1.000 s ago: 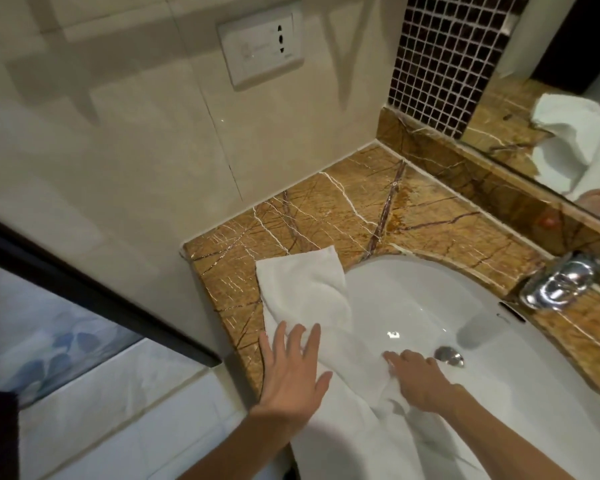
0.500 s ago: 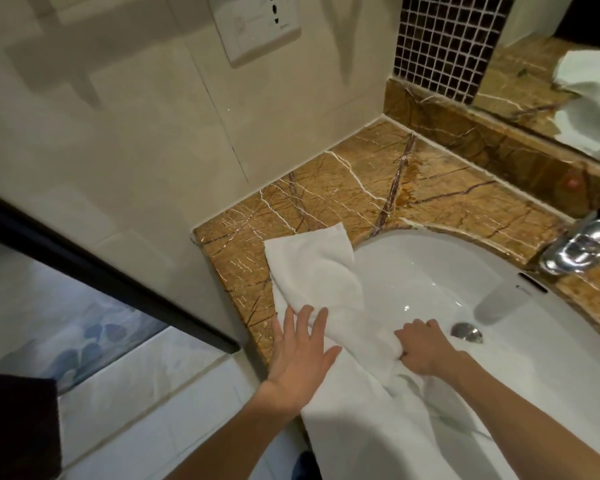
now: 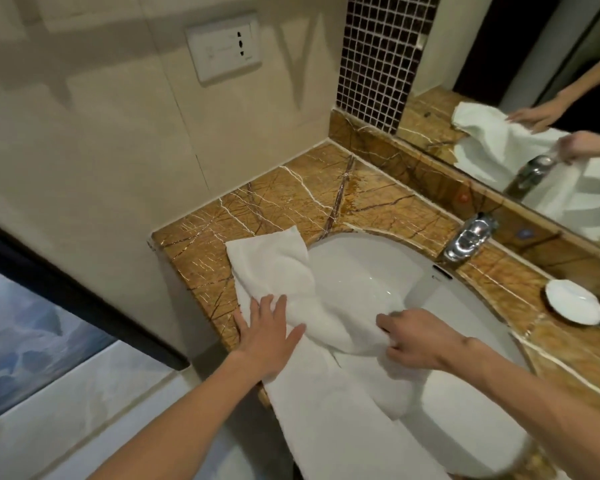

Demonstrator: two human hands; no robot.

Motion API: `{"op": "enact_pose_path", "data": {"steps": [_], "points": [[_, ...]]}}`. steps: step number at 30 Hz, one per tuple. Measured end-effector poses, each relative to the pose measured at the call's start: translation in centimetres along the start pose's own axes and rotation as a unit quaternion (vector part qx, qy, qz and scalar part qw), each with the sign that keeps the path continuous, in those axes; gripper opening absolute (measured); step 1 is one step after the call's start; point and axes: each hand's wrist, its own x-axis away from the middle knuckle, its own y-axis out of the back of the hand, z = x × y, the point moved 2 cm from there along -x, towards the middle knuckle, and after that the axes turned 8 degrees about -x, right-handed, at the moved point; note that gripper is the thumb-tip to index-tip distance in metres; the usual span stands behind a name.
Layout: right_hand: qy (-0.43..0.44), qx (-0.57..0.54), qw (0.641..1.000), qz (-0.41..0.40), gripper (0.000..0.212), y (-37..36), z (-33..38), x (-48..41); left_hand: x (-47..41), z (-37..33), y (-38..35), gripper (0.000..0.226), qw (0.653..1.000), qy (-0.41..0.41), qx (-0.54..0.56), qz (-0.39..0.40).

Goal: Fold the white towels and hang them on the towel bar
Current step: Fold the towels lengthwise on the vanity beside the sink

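towel (image 3: 274, 268): draped over sink (image 3: 361, 261) left rim, sagging inside | left hand (image 3: 267, 337): flat, pressing it at sink's rim | right hand (image 3: 420, 341): pinches bunched fold over sink | handling: likely soft, light, limp; grip corners

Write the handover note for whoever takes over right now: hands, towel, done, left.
Left hand: fingers straight, flat on the white towel, pressing it at the counter edge.
Right hand: fingers curled, pinching a bunched fold of the towel over the sink.
Towel: draped from the counter corner across the sink, near end hanging off the front.
Done: towel laid out; no neat fold yet.
To do: finish the fold, hang it; towel bar not in view.
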Motion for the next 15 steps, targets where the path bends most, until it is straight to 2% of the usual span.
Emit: {"op": "enact_pose_path", "data": {"steps": [6, 9, 11, 12, 13, 15], "points": [[-0.025, 0.024, 0.998, -0.054, 0.026, 1.3, 4.5, 3.5, 3.7, -2.6, 0.8, 0.062, 0.991, -0.016, 0.132, -0.031], [-0.022, 0.052, 0.996, -0.071, 0.027, 2.1, 6.6, 4.7, 6.0, -3.7, 1.2, 0.058, 0.968, 0.000, 0.243, -0.059], [-0.024, 0.068, 0.994, -0.079, 0.028, 2.6, 8.0, 5.5, 7.1, -4.6, 1.5, 0.056, 0.940, 0.031, 0.337, -0.048], [-0.023, 0.076, 0.993, -0.084, 0.028, 2.8, 8.7, 5.8, 7.5, -4.9, 1.6, 0.057, 0.914, 0.062, 0.400, -0.024], [-0.022, 0.083, 0.992, -0.088, 0.027, 3.0, 9.4, 6.2, 7.8, -5.2, 1.7, 0.055, 0.873, 0.101, 0.476, 0.015], [-0.025, 0.091, 0.992, -0.085, 0.023, 3.2, 11.0, 6.8, 8.7, -5.9, 1.5, 0.053, 0.743, 0.162, 0.636, 0.132]]}}
